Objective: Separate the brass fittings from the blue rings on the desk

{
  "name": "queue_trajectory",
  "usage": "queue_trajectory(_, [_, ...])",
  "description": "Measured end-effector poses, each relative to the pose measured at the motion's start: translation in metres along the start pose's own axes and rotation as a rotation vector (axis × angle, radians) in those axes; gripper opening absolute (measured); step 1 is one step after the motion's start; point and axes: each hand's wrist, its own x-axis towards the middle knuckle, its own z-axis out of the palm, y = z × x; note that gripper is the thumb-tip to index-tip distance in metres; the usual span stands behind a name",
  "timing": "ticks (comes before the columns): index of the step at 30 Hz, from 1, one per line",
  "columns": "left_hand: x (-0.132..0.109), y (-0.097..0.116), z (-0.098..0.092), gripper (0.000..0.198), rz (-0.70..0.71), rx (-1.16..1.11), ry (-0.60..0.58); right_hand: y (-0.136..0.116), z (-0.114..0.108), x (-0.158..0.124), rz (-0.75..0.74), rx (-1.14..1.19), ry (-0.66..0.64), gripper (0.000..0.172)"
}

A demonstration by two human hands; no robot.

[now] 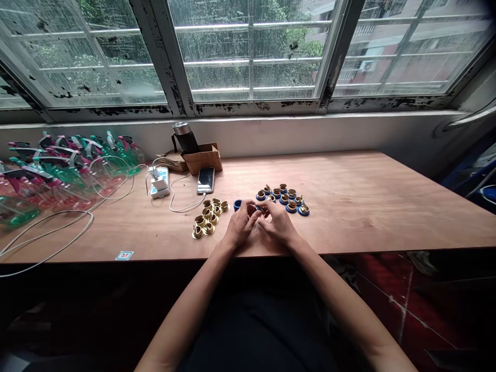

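My left hand [242, 223] and my right hand [278, 223] meet at the front of the table, fingertips pinched together around a small blue piece [258, 208]. Fingers cover most of it, so its full shape is hidden. Close beside the left fingers stands a blue ring-shaped part [237, 205]. A group of small gold metal caps with flared rims [209, 217] lies to the left. Beyond my right hand sit several similar gold caps with blue rims [291, 205]. A thin pale ring [253, 228] shows on the wood below the hands.
Clear plastic bottles with green and pink tops [65, 170] crowd the left side. White cables [83, 225] run to a power strip [159, 183]. A phone [205, 181], a cardboard box [205, 157] and a flask [186, 138] stand toward the window.
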Motion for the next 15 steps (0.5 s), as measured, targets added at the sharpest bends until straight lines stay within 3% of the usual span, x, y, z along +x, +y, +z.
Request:
queue_trajectory(9, [-0.0001,0.0046,-0.0028,0.026,0.000,0.003,0.003,-0.0014,0.0002,0.0011,-0.047,-0.003,0.039,0.026])
queue_trajectory(15, [-0.0003,-0.0010,0.0008,0.030,-0.003,-0.031,0.031,0.0003,0.0005,-0.0010,0.000,0.055,0.002,0.029])
